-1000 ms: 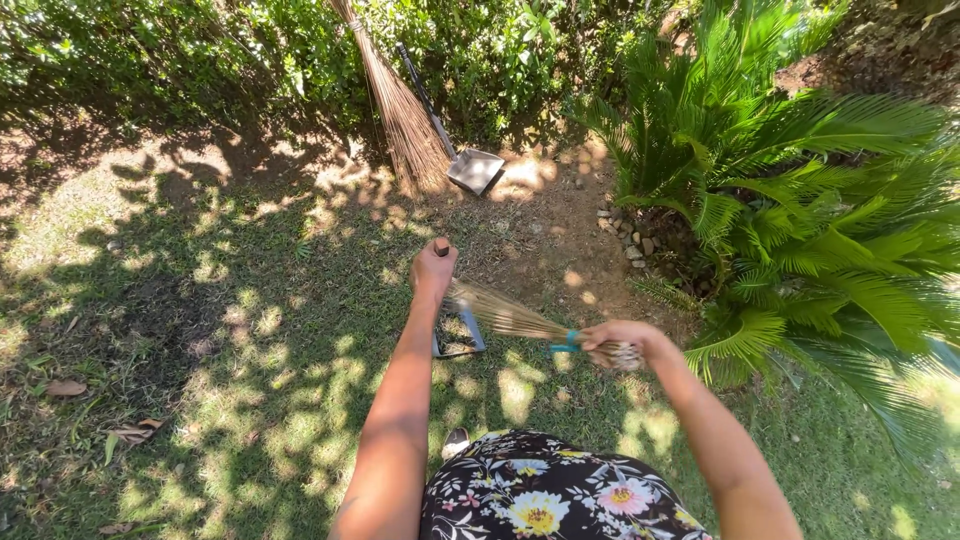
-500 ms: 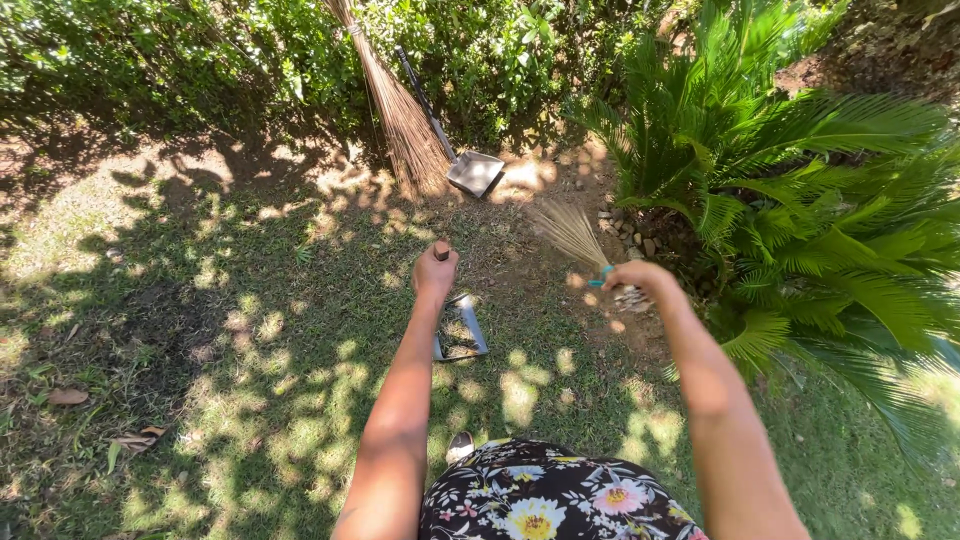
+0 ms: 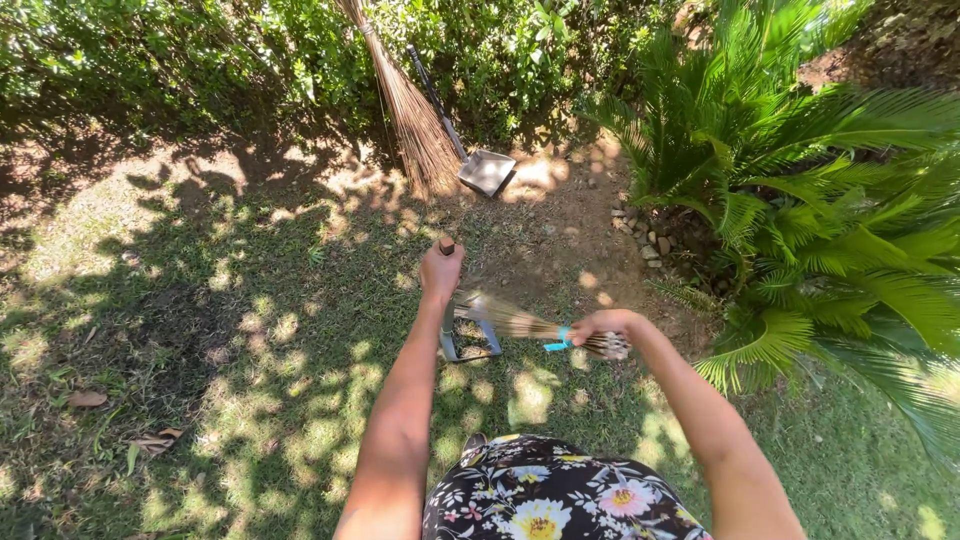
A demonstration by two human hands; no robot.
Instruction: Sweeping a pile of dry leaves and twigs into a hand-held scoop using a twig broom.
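– Where is the little hand broom (image 3: 520, 323)?

– My right hand (image 3: 600, 328) is closed around its bound end. It lies flat and sideways. The bristles point left, toward the dustpan (image 3: 468, 335) on the grass.

– And your left hand (image 3: 441, 268)?

– It is closed on the top of the dustpan's upright handle, a bit farther from me. The bristle tips sit just beside the pan. My left hand is nearer to the pan
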